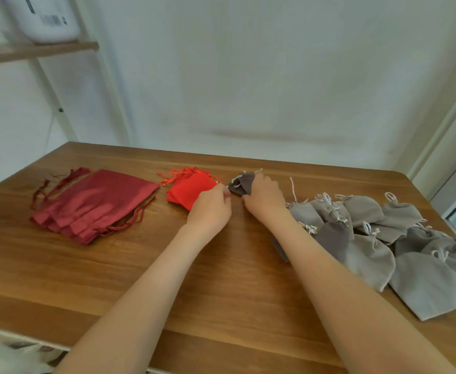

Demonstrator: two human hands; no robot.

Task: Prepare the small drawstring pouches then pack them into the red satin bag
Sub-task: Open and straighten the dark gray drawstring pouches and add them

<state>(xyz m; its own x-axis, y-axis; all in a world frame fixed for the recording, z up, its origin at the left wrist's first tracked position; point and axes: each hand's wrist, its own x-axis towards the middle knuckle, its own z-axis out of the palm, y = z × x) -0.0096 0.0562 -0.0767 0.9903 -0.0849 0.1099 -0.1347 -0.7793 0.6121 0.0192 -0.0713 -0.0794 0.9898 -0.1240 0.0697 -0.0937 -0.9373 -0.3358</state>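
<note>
Far left on the tabletop [140,279]: stack of dark red satin bags [94,203], lying flat, cords trailing.

Just right of it: small stack of red pouches [191,188], cords toward the wall.

Centre: left hand [212,209] over the near corner of that stack, fingers curled, tips seemingly pinching the cord at the mouth of one grey pouch [241,183]. Right hand [264,198] grips the pouch body, fingers wrapped over it. Lifted or resting, cannot tell.

Right: loose grey pile [383,238], pouches overlapping, white cords.

Judged step: preparing, working this pouch's drawstring; packing not begun. Next calls for a steady cord pull against the right hand's hold, then opening a satin bag's mouth.
</note>
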